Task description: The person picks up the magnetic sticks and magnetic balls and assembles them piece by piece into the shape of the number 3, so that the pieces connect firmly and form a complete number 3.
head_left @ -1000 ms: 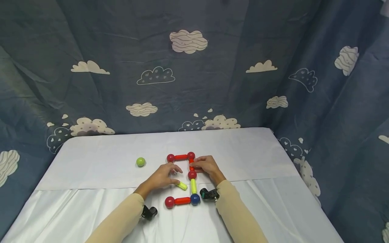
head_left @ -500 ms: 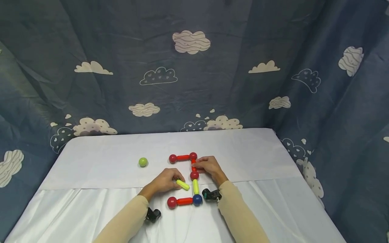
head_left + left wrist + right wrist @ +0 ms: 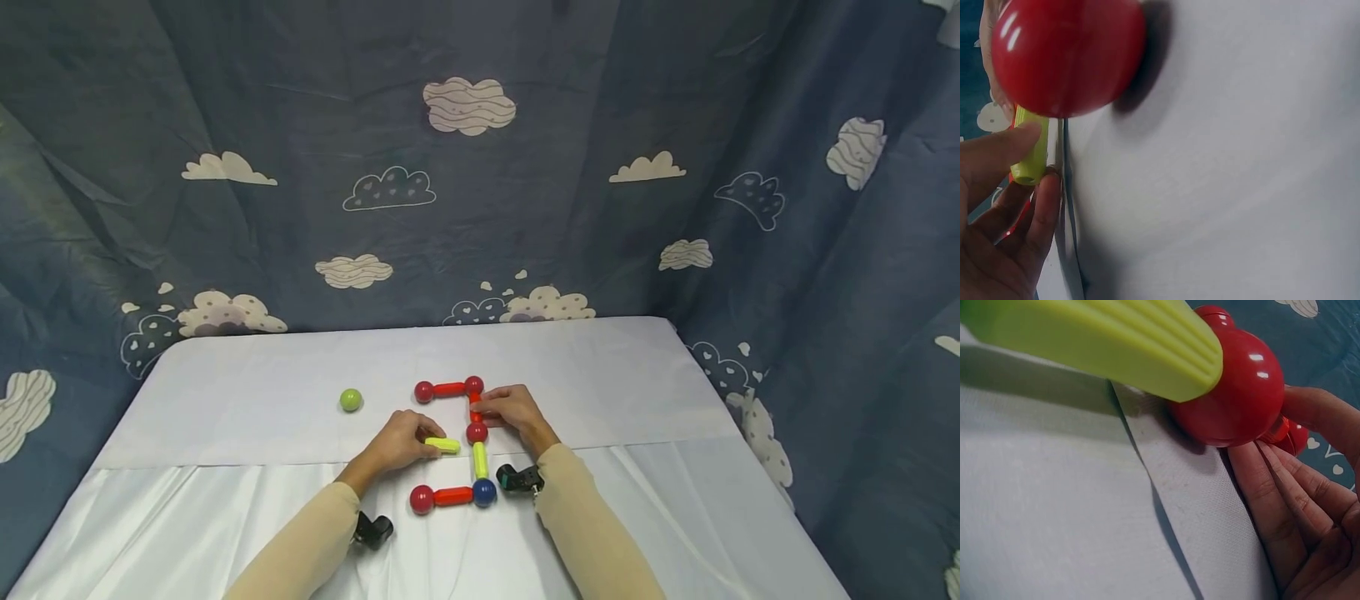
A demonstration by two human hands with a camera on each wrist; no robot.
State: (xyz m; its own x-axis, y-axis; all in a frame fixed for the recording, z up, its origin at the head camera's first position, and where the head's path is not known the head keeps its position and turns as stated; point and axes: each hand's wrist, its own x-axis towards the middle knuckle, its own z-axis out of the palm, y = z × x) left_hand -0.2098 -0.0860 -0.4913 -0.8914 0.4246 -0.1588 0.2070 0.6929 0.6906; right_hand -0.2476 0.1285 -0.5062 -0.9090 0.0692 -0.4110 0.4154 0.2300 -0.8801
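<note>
In the head view my left hand [image 3: 400, 440] pinches a yellow-green magnetic rod [image 3: 444, 446] between thumb and fingers, pointing right. The left wrist view also has this rod [image 3: 1033, 159], beyond a large red ball [image 3: 1072, 59]. My right hand [image 3: 514, 411] grips the upright red rod [image 3: 476, 398] linking the upper red ball [image 3: 474, 384] and the middle red ball [image 3: 477, 432]. Below that ball, a second yellow-green rod [image 3: 480, 460] runs to a blue ball [image 3: 484, 492]. From there a red rod [image 3: 453, 497] reaches the near-left red ball [image 3: 422, 499].
At the top, another red rod [image 3: 450, 389] leads left to a red ball [image 3: 423, 392]. A loose green ball [image 3: 350, 400] lies farther left on the white cloth [image 3: 600, 383]. A dark cloud-print curtain [image 3: 525, 208] hangs behind the table.
My left fingers have closed on the loose yellow-green rod and turned it from slanting to nearly level, shifting it slightly up. The right hand keeps its place on the red rod.
</note>
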